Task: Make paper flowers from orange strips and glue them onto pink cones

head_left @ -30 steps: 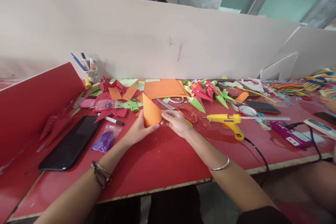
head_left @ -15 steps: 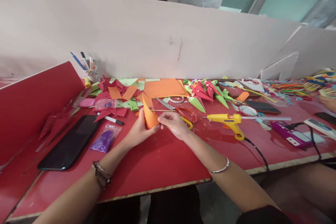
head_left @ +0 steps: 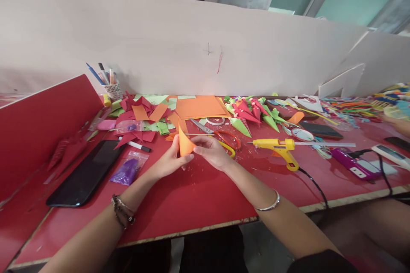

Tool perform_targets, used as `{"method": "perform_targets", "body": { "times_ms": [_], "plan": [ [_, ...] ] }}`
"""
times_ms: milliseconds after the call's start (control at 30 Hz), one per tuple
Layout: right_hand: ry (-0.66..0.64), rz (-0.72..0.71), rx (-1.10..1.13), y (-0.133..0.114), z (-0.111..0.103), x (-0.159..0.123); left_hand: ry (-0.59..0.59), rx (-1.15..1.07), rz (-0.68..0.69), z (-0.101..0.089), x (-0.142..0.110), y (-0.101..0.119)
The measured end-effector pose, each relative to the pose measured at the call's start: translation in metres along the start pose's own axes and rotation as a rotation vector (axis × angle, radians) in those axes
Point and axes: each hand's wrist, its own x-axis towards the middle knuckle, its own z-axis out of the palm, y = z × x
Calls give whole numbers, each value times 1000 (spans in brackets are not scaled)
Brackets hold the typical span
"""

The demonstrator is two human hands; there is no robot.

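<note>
An orange paper cone (head_left: 185, 144), its point turned up, is held over the middle of the red table. My left hand (head_left: 169, 160) grips it from the left, thumb along its lower edge. My right hand (head_left: 211, 151) pinches the cone's right edge between thumb and fingers. Just behind my hands lie scissors with orange handles (head_left: 228, 138), a thin wooden stick (head_left: 199, 135) and a second pair of yellow handles (head_left: 228, 149), partly hidden by my right hand.
A yellow glue gun (head_left: 278, 147) with its cord lies to the right, near a purple power strip (head_left: 352, 164). Orange sheets (head_left: 200, 106), red paper pieces (head_left: 145, 111) and finished red and green cones (head_left: 246, 111) lie behind. A black phone (head_left: 85, 175) and purple packet (head_left: 126, 170) sit left.
The orange cone has tilted and shifted slightly right and down in my hands. My right fingers have moved further round its edge. A person's hand at the far right has moved slightly.
</note>
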Motion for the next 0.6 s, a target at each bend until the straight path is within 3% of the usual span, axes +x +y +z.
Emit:
{"method": "perform_targets", "body": {
  "times_ms": [233, 467, 533, 600],
  "plan": [
    [-7, 63, -17, 0, -1, -1, -41, 28, -27, -1, -1, 0],
    [-4, 21, -109, -5, 2, -1, -69, 60, 71, -2, 2, -2],
    [0, 16, -130, -4, 1, 0, -8, 54, 76, -3, 4, -5],
    [30, 21, -148, -2, -1, 1, 161, 53, 72, -5, 6, -7]
  ]
}}
